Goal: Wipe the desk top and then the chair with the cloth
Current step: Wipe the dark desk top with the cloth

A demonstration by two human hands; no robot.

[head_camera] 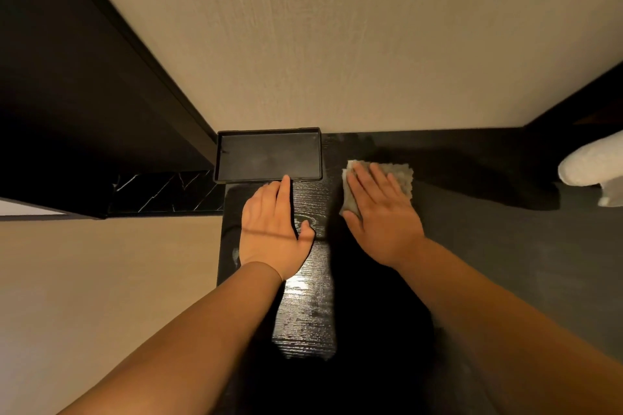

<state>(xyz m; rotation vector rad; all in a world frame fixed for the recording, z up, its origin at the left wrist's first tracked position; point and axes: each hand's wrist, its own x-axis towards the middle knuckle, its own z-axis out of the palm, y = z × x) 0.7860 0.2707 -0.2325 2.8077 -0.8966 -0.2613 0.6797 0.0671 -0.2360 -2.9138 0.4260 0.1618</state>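
Surface: dark wood-grain desk top (472, 246), set against a beige wall (337, 44); a bright glare patch shows on the grain between the two forearms.
Cloth: small grey cloth (403, 175) lies flat on the desk top, just right of the tray, near the back edge.
Right hand: right hand (381, 209) rests palm-down on the cloth, fingers straight and slightly spread, covering its left and middle part; the cloth's right and far edges show past the fingertips.
Left hand: left hand (271, 226) lies flat on the desk top, fingers straight and close together, thumb out to the right; fingertips touch the tray's near rim.
Tray: shallow black rectangular tray (220, 158) sits at the back left corner, against the wall.
Far right: a white fabric item (590, 165) at the frame edge; cannot tell what it is.
Chair: not in view.
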